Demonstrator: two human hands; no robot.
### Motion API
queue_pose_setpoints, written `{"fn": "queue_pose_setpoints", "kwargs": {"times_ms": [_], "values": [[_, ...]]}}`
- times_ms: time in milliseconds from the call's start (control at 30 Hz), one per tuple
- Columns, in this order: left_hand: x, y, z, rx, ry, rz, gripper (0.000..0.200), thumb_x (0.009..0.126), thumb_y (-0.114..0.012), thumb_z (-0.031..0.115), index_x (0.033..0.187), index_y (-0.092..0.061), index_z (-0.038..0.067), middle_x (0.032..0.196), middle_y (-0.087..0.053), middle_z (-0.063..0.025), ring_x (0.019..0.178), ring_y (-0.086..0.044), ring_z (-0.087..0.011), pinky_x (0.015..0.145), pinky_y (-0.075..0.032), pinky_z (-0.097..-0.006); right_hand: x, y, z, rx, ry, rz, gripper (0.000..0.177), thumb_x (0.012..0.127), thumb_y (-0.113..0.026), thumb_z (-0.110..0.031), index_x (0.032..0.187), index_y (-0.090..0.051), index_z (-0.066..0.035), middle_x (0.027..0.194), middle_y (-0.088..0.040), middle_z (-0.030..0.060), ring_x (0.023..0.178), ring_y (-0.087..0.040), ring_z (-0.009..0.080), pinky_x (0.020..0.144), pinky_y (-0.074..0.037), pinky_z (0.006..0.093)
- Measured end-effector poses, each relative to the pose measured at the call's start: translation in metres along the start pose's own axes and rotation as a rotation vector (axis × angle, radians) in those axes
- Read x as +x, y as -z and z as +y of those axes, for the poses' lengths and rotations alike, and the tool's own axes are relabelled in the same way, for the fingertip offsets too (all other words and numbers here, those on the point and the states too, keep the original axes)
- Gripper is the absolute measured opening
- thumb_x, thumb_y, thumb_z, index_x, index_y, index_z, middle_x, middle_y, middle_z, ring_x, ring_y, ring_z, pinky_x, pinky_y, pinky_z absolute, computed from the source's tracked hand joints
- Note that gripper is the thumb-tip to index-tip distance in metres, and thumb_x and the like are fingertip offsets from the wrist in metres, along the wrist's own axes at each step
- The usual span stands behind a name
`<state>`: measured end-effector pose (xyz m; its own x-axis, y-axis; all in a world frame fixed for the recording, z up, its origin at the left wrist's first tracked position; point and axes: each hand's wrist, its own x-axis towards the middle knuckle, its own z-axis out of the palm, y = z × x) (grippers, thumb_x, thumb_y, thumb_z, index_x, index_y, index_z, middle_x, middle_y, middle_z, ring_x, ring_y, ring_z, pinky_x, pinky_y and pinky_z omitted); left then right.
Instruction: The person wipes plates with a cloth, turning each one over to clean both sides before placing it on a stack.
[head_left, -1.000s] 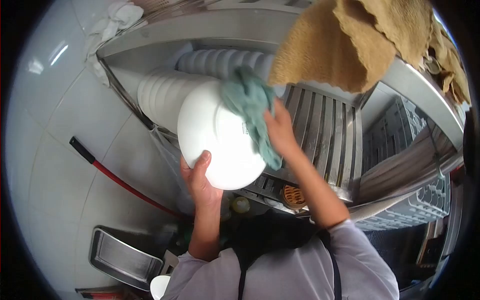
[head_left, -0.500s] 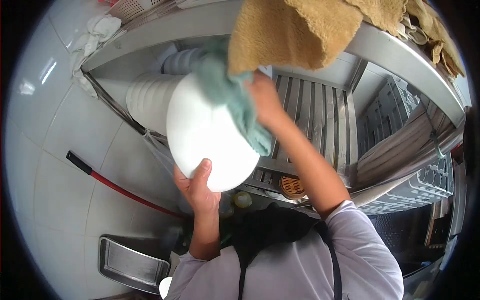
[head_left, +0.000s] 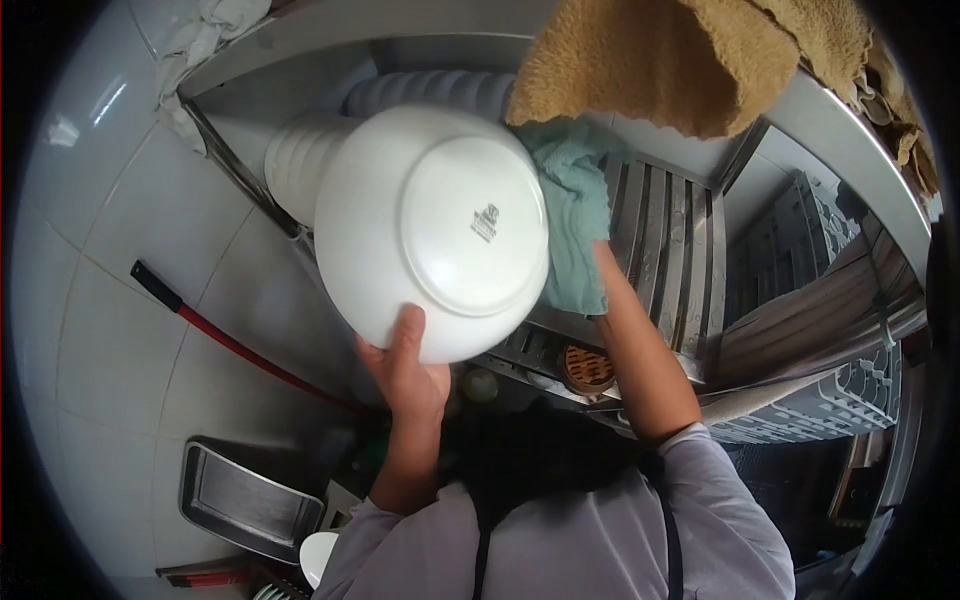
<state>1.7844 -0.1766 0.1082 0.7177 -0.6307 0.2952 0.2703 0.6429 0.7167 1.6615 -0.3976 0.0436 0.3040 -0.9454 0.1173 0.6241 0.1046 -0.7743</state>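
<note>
A white bowl (head_left: 365, 240) is tipped so its underside, with a foot ring and a small dark printed mark, faces me. My left hand (head_left: 408, 370) grips its lower rim, thumb lying on the underside. A green cloth (head_left: 572, 225) presses against the bowl's right side. Behind that cloth is my right hand (head_left: 603, 258); only the part near the wrist shows, and the fingers are hidden in the cloth. White stacked dishes (head_left: 295, 165) lie on the steel rack just behind the bowl at left.
Tan towels (head_left: 640, 70) hang over the rack's upper rail. The slatted steel shelf (head_left: 680, 240) extends at right, near grey dish crates (head_left: 810, 400). A round orange-brown strainer-like item (head_left: 585, 370) sits lower down. At left are a red-handled pole (head_left: 250, 355) and a metal tray (head_left: 250, 500).
The bowl has turned from its smooth white inside to its underside. The right hand and green cloth have moved from across the bowl's face to its right edge.
</note>
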Motion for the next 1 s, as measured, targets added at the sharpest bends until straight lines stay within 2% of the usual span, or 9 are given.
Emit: {"fn": "queue_pose_setpoints", "kwargs": {"times_ms": [133, 267, 367, 500, 567, 700, 800, 933, 1000], "values": [[0.017, -0.01, 0.004, -0.109, -0.064, 0.026, 0.047, 0.094, -0.066, 0.011, 0.137, -0.051, -0.002, 0.13, -0.06, -0.0145, 0.119, -0.059, -0.0266, 0.102, -0.048, -0.0418, -0.021, -0.009, 0.015, -0.485, 0.416, -0.022, 0.042, 0.1, -0.054, -0.022, 0.137, -0.053, -0.002, 0.128, -0.062, 0.0153, 0.116, -0.061, 0.0276, 0.104, -0.046, 0.0383], [0.035, -0.014, 0.003, -0.172, -0.034, 0.123, 0.043, 0.094, -0.067, 0.01, 0.133, -0.054, -0.003, 0.126, -0.062, -0.014, 0.116, -0.06, -0.0233, 0.1, -0.049, -0.0383, -0.117, -0.061, 0.02, -1.003, 0.634, -0.013, 0.063, 0.092, -0.063, -0.018, 0.149, -0.041, -0.001, 0.148, -0.048, 0.019, 0.137, -0.046, 0.0338, 0.117, -0.034, 0.0427], [0.035, -0.011, 0.002, -0.004, -0.061, 0.118, 0.046, 0.094, -0.069, 0.013, 0.134, -0.053, -0.003, 0.129, -0.061, -0.0167, 0.115, -0.06, -0.0246, 0.1, -0.049, -0.0383, -0.135, -0.098, -0.019, -1.219, 0.88, -0.261, 0.071, 0.082, -0.067, -0.012, 0.149, -0.043, -0.003, 0.153, -0.042, 0.0216, 0.142, -0.04, 0.0399, 0.119, -0.032, 0.044], [0.017, -0.001, 0.003, -0.051, -0.068, 0.036, 0.045, 0.092, -0.067, 0.005, 0.133, -0.052, -0.006, 0.13, -0.06, -0.0197, 0.115, -0.061, -0.0271, 0.1, -0.05, -0.0408, -0.097, -0.134, -0.071, -1.213, 1.047, -0.35, 0.065, 0.074, -0.064, -0.008, 0.138, -0.056, -0.006, 0.141, -0.052, 0.0253, 0.134, -0.046, 0.0453, 0.113, -0.039, 0.0461], [0.009, 0.0, -0.001, -0.086, -0.059, -0.002, 0.045, 0.092, -0.067, 0.002, 0.133, -0.052, -0.007, 0.13, -0.06, -0.0211, 0.115, -0.062, -0.0283, 0.1, -0.051, -0.0421, -0.058, -0.132, -0.083, -1.171, 0.847, -0.153, 0.056, 0.076, -0.065, -0.009, 0.132, -0.058, -0.004, 0.129, -0.059, 0.0251, 0.125, -0.054, 0.0442, 0.105, -0.044, 0.0477], [0.0, -0.007, 0.006, 0.046, -0.171, 0.381, 0.054, 0.084, -0.071, -0.004, 0.133, -0.048, -0.011, 0.13, -0.056, -0.0301, 0.113, -0.061, -0.0393, 0.097, -0.054, -0.0556, -0.005, -0.075, -0.062, -0.865, 0.16, 0.232, 0.042, 0.081, -0.065, -0.012, 0.12, -0.06, 0.0, 0.11, -0.066, 0.0243, 0.107, -0.062, 0.0432, 0.091, -0.049, 0.05], [0.01, 0.026, -0.012, 0.143, -0.214, 0.205, 0.059, 0.087, -0.072, 0.004, 0.135, -0.043, -0.013, 0.135, -0.053, -0.0309, 0.117, -0.059, -0.0404, 0.1, -0.052, -0.0539, -0.011, -0.033, 0.008, -0.481, -0.112, 0.249, 0.042, 0.08, -0.066, -0.011, 0.12, -0.06, 0.0, 0.111, -0.066, 0.0238, 0.107, -0.062, 0.0426, 0.091, -0.05, 0.0495], [0.024, 0.065, -0.037, 0.325, -0.298, -0.352, 0.06, 0.094, -0.067, 0.01, 0.141, -0.037, -0.013, 0.141, -0.049, -0.0294, 0.125, -0.055, -0.0391, 0.106, -0.047, -0.0518, -0.031, 0.0, 0.049, -0.287, -0.319, 0.223, 0.043, 0.079, -0.067, -0.011, 0.12, -0.061, -0.001, 0.112, -0.066, 0.0232, 0.108, -0.062, 0.042, 0.092, -0.05, 0.0489], [0.012, 0.066, -0.04, 0.494, -0.213, -0.379, 0.061, 0.098, -0.062, 0.017, 0.144, -0.035, -0.012, 0.144, -0.046, -0.0303, 0.13, -0.051, -0.0395, 0.108, -0.044, -0.0533, -0.033, 0.016, 0.054, -0.284, -0.343, 0.233, 0.043, 0.079, -0.068, -0.011, 0.12, -0.061, -0.001, 0.112, -0.066, 0.0228, 0.108, -0.062, 0.0416, 0.092, -0.05, 0.0485]]}}
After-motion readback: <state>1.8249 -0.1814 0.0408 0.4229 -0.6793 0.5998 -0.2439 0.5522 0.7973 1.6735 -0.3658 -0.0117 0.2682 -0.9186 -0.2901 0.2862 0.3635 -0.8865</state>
